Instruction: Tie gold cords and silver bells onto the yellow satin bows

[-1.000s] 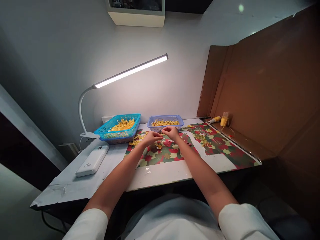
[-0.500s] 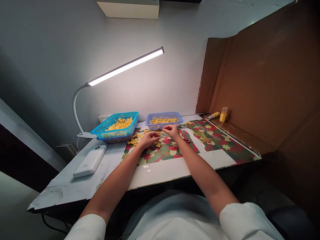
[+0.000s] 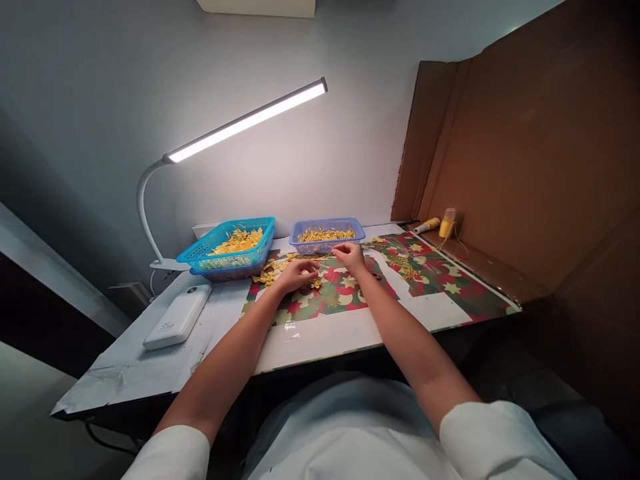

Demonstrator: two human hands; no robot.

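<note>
My left hand (image 3: 296,276) hovers low over the patterned sheet, thumb and fingers curled into a pinch. What it grips is too small to make out. Just beneath its fingertips shows a shiny gold ribbon piece (image 3: 315,283). To the right, my right hand (image 3: 351,257) is closed in a pinch on a thin gold strand (image 3: 326,257) that points toward the left hand. More gold ribbon pieces (image 3: 270,272) lie loose beside my left hand. A dark red object (image 3: 377,275) is partly hidden behind my right wrist.
A turquoise basket (image 3: 193,257) of gold pieces is stacked at the back left, and a purple basket (image 3: 327,247) holds more. Gold strands (image 3: 404,267) lie on the right. A lit lamp (image 3: 250,120), white power bank (image 3: 179,317), glue bottle (image 3: 447,225) and cardboard wall (image 3: 525,147) surround the work area.
My right hand has moved slightly away from the left, widening the space between them, and the gold strand shows more clearly. The whole view has shifted a little.
</note>
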